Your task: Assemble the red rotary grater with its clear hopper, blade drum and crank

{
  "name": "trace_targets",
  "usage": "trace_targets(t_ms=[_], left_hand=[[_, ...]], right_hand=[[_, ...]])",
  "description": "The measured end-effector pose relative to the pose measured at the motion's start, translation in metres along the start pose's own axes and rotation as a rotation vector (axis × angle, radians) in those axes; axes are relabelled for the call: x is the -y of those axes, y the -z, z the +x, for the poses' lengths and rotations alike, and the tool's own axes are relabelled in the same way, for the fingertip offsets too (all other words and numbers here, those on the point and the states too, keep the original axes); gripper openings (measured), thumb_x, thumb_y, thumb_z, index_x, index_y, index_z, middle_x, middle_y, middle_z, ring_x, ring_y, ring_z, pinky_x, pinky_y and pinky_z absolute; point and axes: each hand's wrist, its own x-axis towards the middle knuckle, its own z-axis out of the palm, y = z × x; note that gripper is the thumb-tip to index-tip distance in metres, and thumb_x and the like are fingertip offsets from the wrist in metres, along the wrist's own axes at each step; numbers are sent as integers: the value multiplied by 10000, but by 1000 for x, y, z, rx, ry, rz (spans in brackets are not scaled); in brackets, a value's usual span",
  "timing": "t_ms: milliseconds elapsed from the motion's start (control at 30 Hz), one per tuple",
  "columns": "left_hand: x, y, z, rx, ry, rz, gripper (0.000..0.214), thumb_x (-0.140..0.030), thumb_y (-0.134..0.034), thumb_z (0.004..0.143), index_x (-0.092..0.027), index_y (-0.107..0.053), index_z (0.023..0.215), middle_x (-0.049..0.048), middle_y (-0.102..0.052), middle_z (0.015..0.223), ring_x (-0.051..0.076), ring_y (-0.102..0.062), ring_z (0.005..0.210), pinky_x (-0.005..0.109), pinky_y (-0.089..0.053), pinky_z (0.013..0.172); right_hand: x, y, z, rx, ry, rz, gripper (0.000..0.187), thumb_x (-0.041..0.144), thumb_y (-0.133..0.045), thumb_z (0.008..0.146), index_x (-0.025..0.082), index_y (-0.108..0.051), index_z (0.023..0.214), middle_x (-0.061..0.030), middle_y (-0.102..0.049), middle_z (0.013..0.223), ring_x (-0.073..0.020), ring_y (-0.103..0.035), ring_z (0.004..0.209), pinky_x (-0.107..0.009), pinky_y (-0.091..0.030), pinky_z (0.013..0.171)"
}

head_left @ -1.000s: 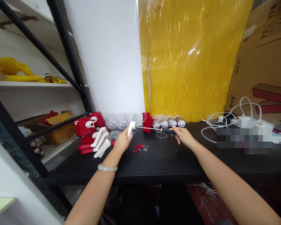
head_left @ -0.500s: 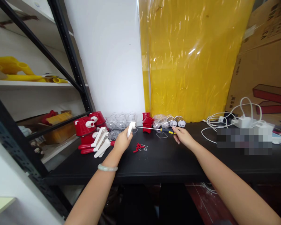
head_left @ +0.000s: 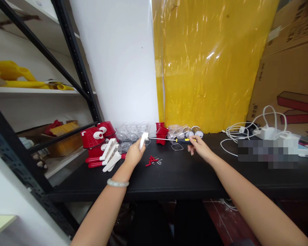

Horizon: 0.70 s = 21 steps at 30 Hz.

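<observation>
My left hand (head_left: 135, 153) is closed around a small white plastic part (head_left: 143, 139) and holds it above the table. In my right hand (head_left: 199, 147) is the black and yellow handle of a screwdriver (head_left: 181, 140), lying nearly level. Its long shaft points left and the tip meets the white part; the exact contact is too small to make out. Below, on the table, lie small red pieces (head_left: 151, 160) and several screws (head_left: 159, 162). White handles with red grips (head_left: 109, 159) are heaped to the left of my left hand.
Red housings (head_left: 92, 137) stand at the back left of the black table (head_left: 184, 177), beside clear plastic cups (head_left: 132, 130). Red funnel-like parts (head_left: 161, 133) and round containers (head_left: 197, 131) sit along the wall. White cables (head_left: 233, 133) and chargers lie at right; a black shelf frame (head_left: 74, 58) rises at left.
The screwdriver handle has turned and tilted slightly, and my right hand's fingers have shifted on it. My left hand and the white part stay almost where they were.
</observation>
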Motion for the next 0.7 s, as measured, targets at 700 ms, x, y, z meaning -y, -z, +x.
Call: trace_targets(t_ms=[700], left_hand=[[2, 0, 0, 15, 27, -8, 487, -333, -475, 899, -225, -486, 1374, 76, -730, 854, 214, -679, 732, 268, -465, 691]], right_hand=[[3, -1, -1, 53, 125, 74, 515, 588, -694, 694, 228, -445, 966, 56, -625, 661, -109, -599, 505, -292, -507, 603]])
